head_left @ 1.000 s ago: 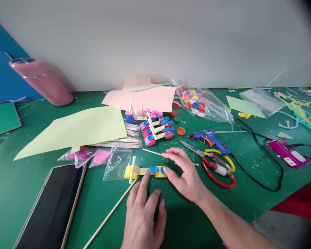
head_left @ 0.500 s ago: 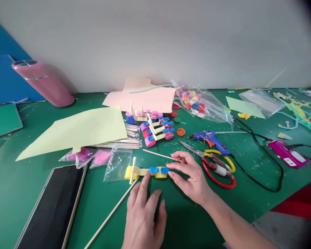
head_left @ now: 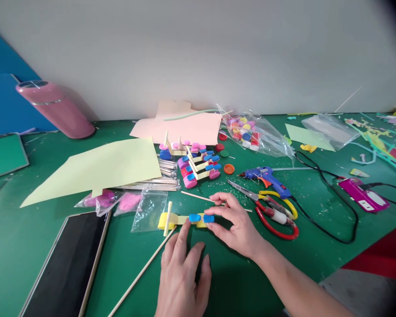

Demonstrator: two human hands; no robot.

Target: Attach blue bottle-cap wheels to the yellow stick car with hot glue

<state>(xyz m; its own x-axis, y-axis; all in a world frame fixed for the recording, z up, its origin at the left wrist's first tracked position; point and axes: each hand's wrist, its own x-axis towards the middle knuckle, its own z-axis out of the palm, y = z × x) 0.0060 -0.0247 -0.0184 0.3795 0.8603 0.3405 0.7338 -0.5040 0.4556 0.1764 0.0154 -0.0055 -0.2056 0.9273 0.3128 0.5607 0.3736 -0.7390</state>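
Observation:
A small yellow toy car [head_left: 182, 219], made of a flat stick on yellow bottle-cap wheels, lies before me. A short upright stick [head_left: 168, 218] stands at its left end. Two blue oval pieces sit on its right part. My left hand [head_left: 185, 268] rests palm down, fingers apart, its index fingertip touching the car by the left blue oval [head_left: 195, 218]. The thumb and index finger of my right hand [head_left: 236, 222] pinch the right blue oval [head_left: 209, 218]. Behind the right fingers lies a thin wooden stick [head_left: 196, 195]; a longer stick [head_left: 141, 272] slants from the car toward me.
Similar finished toy cars [head_left: 201, 167] stand behind. Scissors [head_left: 273, 211], a blue glue gun [head_left: 267, 178] and its black cord [head_left: 330, 233] lie to the right. A phone [head_left: 66, 264] lies left, beyond it yellow paper [head_left: 99, 167] and a pink bottle [head_left: 57, 108].
My right hand has shifted slightly left, closing its thumb and index finger over the end of the right blue oval. My left hand and the car have hardly moved.

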